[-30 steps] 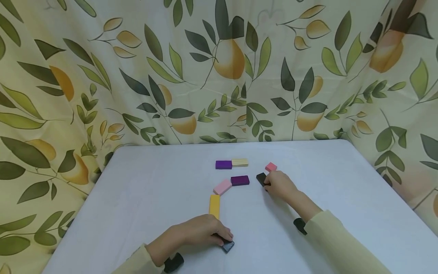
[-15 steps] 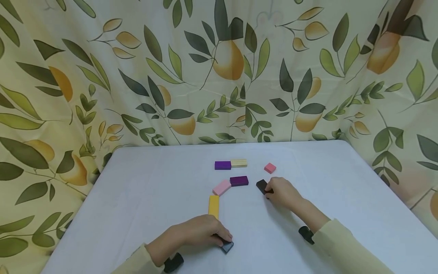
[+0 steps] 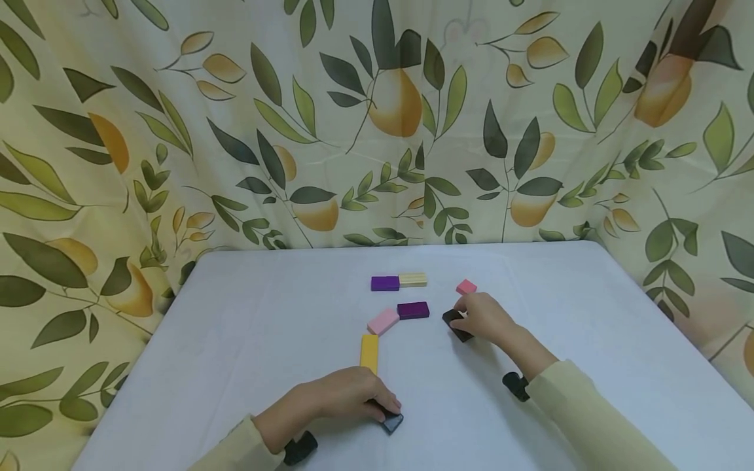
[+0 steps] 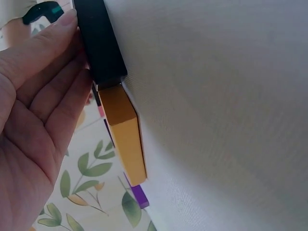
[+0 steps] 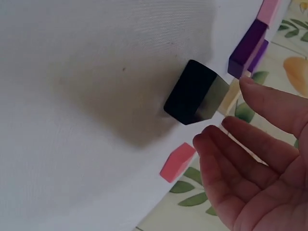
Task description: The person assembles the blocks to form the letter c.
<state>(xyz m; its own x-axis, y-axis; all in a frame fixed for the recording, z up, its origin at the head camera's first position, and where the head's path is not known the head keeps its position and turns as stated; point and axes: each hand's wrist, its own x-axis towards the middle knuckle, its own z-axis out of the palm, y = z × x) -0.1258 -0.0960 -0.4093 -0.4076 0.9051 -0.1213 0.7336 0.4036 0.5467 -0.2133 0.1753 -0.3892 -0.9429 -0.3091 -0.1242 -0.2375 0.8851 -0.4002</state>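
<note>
My left hand [image 3: 352,394] pinches a black block [image 4: 100,41] between thumb and fingers, low on the white-covered table. Its near end looks grey in the head view. A yellow block [image 3: 369,352] lies end to end with it, in line toward the back. Over another black block [image 3: 458,326] on the right is my right hand [image 3: 485,319]. The right wrist view shows thumb and fingers extended and spread, with a gap between them and that block [image 5: 195,94]. A coral-pink block [image 3: 466,286] lies just beyond the right hand.
From the yellow block's far end, a light pink block [image 3: 383,321] and a dark purple block [image 3: 413,310] curve rightward. Farther back, a violet block [image 3: 385,283] touches a pale wood-coloured one [image 3: 413,280]. A leaf-patterned curtain [image 3: 353,131] hangs behind the table [image 3: 265,307].
My right hand first drew back slightly toward the near right, then moved forward again; more of the black block beneath it now shows. The left hand stays in place.
</note>
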